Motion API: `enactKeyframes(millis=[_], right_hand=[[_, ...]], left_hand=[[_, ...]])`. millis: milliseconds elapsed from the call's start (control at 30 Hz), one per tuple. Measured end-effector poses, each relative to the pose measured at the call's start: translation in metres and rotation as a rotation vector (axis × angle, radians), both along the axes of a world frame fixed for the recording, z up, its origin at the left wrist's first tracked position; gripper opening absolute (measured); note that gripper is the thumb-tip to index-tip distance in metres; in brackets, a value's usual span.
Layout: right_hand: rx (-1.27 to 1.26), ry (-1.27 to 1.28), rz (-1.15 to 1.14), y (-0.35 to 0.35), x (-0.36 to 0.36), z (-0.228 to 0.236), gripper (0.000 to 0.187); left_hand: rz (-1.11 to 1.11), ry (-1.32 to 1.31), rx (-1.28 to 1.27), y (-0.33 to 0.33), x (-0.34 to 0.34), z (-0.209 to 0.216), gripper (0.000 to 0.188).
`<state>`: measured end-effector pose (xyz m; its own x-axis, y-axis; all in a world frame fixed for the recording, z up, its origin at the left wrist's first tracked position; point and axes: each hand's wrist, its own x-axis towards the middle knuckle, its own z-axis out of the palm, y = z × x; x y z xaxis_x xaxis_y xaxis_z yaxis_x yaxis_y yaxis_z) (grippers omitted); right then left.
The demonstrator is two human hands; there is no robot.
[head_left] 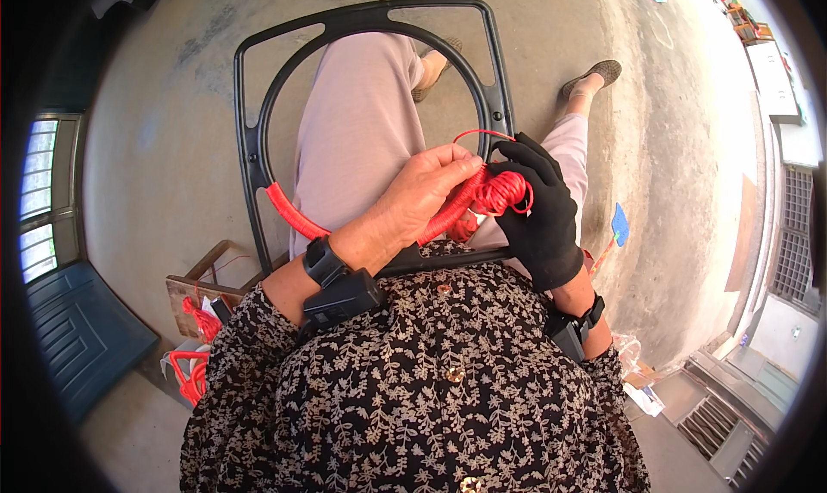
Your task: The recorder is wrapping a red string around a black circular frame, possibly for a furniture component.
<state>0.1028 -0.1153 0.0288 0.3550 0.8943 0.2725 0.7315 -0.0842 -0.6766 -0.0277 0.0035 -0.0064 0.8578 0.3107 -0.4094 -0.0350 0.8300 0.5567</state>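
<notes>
A black frame (353, 16) with a round inner ring lies over my lap. Red cord (289, 213) is wound tightly around the ring's near part. Bare, my left hand (422, 183) pinches at the right end of this winding, thumb and fingertips together. A black glove covers my right hand (538, 213), whose fingers curl around a coiled bundle of red cord (501, 193) just right of the ring. One loose strand arches from the left fingertips over to the gloved fingers. The glove hides part of the bundle and the ring's right side.
To the left stands a wooden stool-like piece (185, 299) with red material on it, beside a red-handled item (185, 377). A blue fly swatter (619, 226) is at the right. Farther left is a dark green panelled door (82, 329). Concrete floor (172, 148) surrounds my legs.
</notes>
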Motion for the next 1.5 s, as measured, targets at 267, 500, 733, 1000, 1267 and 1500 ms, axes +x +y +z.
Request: enactKeyframes(millis=[267,500,733,1000,1267,1500], right_hand=[[0.063,0.675,0.012,-0.026,0.012,0.009,0.042],[-0.038,0.977,0.031,-0.056,0.024,0.024,0.036],[0.178,1.035,-0.162,-0.069,0.015,0.027,0.030],[0.789,1.825,0.044,-0.149,0.124,0.012,0.035],[0.628,1.177,-0.609,-0.164,0.157,0.012,0.037],[0.427,1.084,-0.406,-0.048,0.147,0.029,0.037]], left_hand=[[-0.132,0.107,0.036,0.001,-0.002,0.003,0.014],[-0.220,0.176,0.104,0.001,0.006,0.027,0.013],[-0.139,0.161,0.227,-0.007,-0.005,0.012,0.015],[-0.155,0.134,0.045,-0.006,-0.003,0.005,0.016],[-0.135,0.069,0.008,-0.004,-0.006,0.007,0.013],[-0.146,0.103,0.099,-0.006,-0.007,0.005,0.011]])
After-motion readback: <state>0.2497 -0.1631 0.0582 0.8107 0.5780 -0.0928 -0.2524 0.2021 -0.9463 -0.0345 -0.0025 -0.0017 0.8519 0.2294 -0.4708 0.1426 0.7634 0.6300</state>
